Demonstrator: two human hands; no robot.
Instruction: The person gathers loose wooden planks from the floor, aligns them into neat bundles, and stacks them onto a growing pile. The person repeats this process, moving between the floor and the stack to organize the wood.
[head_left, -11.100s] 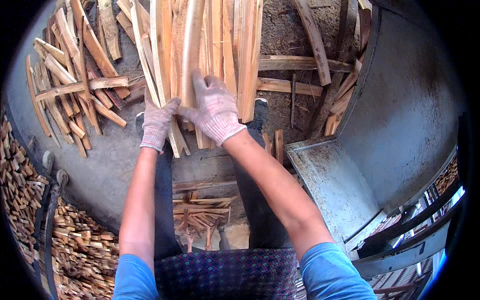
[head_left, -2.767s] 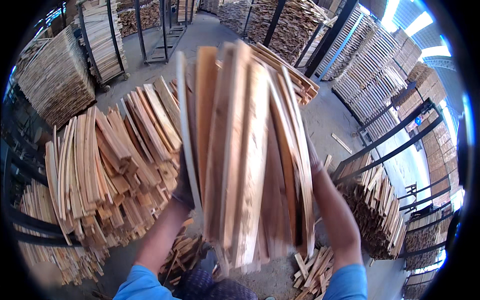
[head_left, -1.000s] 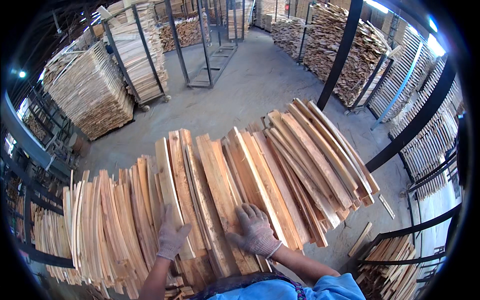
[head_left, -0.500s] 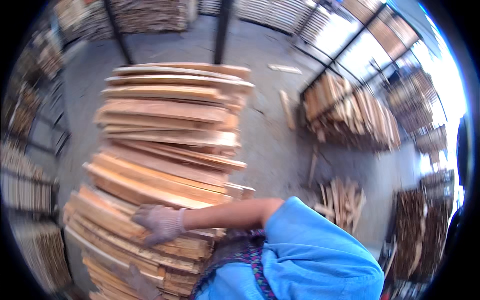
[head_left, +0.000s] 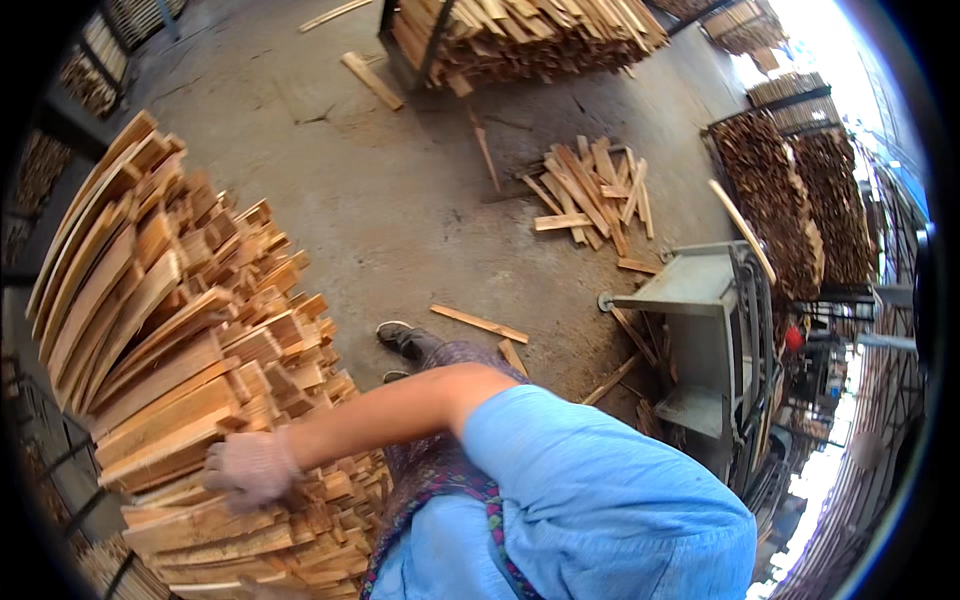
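Right hand at stacked boards; left hand at lower edge; hands' grip unclear.

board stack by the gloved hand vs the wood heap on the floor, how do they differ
The board stack is large and layered; the wood heap is smaller and low. The board stack's pieces lie mostly side by side; the wood heap's cross at odd angles. Both are light brown wood.

No lettering, label, number or sign can be read
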